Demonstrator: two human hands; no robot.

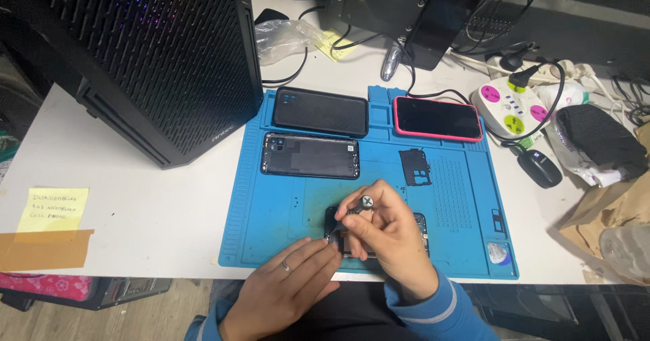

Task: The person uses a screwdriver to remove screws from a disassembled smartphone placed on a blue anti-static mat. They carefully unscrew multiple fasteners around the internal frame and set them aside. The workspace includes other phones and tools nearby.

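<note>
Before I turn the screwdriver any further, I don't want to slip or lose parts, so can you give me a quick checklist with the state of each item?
1. Right hand grips the screwdriver firmly: ok, fingers wrapped round it.
2. Left hand steadies the opened phone: ok, fingertips rest at its left end.
3. Phone lies fully on the blue mat: ok.
4. Tip seated in a screw: cannot tell, hidden by the fingers.
5. Removed back cover and small black plate lie apart from the work: ok.
6. Loose screws kept safe: cannot tell, none visible.
</note>
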